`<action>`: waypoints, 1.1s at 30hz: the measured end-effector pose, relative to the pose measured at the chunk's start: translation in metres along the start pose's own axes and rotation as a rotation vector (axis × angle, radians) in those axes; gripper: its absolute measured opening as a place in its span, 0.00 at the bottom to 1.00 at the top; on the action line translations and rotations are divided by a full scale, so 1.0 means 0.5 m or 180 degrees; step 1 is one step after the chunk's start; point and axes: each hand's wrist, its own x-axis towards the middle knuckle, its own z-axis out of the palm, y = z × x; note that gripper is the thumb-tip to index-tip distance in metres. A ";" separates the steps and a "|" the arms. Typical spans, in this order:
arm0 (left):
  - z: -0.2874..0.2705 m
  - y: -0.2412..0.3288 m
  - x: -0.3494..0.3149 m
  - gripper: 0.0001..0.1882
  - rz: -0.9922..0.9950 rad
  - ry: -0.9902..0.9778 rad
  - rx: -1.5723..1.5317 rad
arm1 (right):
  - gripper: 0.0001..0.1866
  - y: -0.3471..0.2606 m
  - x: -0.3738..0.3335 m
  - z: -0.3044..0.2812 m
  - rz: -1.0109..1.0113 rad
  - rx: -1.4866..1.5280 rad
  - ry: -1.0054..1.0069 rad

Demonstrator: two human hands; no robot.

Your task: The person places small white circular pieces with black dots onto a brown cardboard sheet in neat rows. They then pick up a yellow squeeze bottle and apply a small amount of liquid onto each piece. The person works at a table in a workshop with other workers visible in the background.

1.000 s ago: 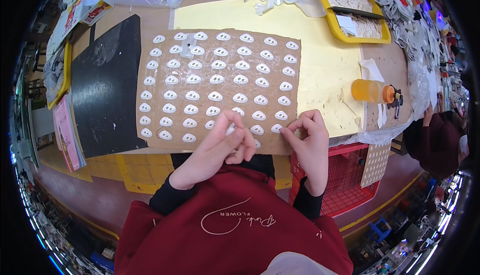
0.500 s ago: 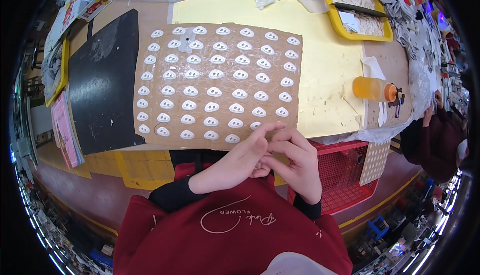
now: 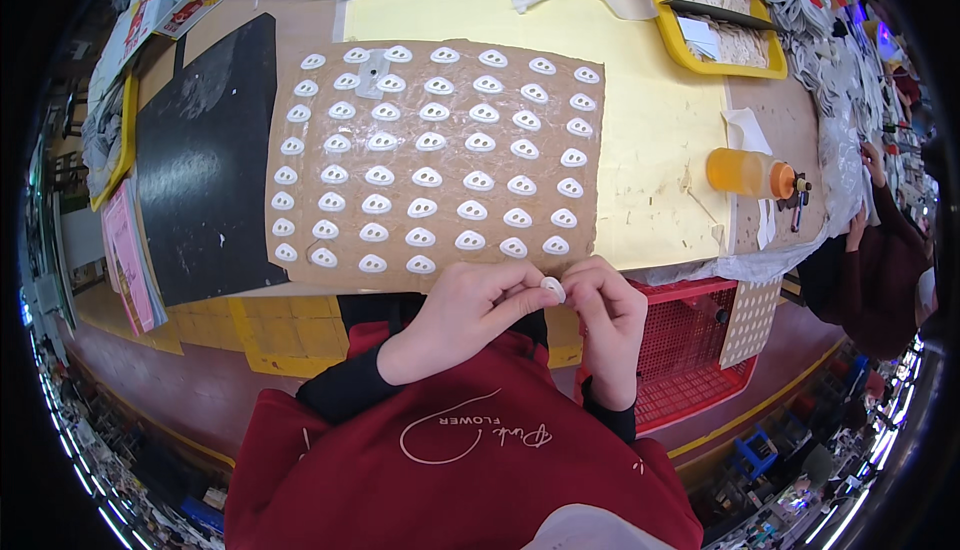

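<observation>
A small white piece point(image 3: 553, 289) is pinched between thumb and forefinger of my left hand point(image 3: 482, 305), just off the near edge of the cardboard sheet. My right hand point(image 3: 608, 315) is closed, its thumb and fingertips gripping the same piece from the right. Rows of white, rounded triangular pieces with two holes, such as one piece point(image 3: 431, 141), lie spaced out over the brown cardboard sheet point(image 3: 330, 225). The sheet has a glossy surface. My left hand covers part of its near edge.
A black board point(image 3: 210, 170) lies left of the sheet, on the table with yellow paper point(image 3: 660, 160). To the right lies an orange-capped bottle point(image 3: 738, 173). A yellow tray point(image 3: 690, 62) of pale pieces stands far right. A red crate point(image 3: 690, 350) is below; another person point(image 3: 870, 280) is beyond.
My hands have drawn slightly nearer and out from over the sheet's edge. The white piece now shows between my fingertips, and pieces formerly behind my hands are visible.
</observation>
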 end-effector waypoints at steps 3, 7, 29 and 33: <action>-0.018 0.003 0.000 0.11 0.0079 -0.0300 0.0358 | 0.05 -0.006 0.005 -0.004 -0.0072 -0.0290 -0.0080; -0.033 0.003 -0.003 0.10 0.0288 -0.0545 0.0489 | 0.07 -0.016 -0.001 -0.010 -0.0206 -0.0838 -0.0600; -0.100 -0.026 -0.021 0.10 0.0069 0.0393 -0.3376 | 0.04 0.072 -0.011 0.016 -0.0315 -0.1401 0.1139; -0.089 -0.024 -0.017 0.11 0.0046 0.0241 -0.3391 | 0.05 0.080 -0.009 0.016 -0.0417 -0.1603 0.1192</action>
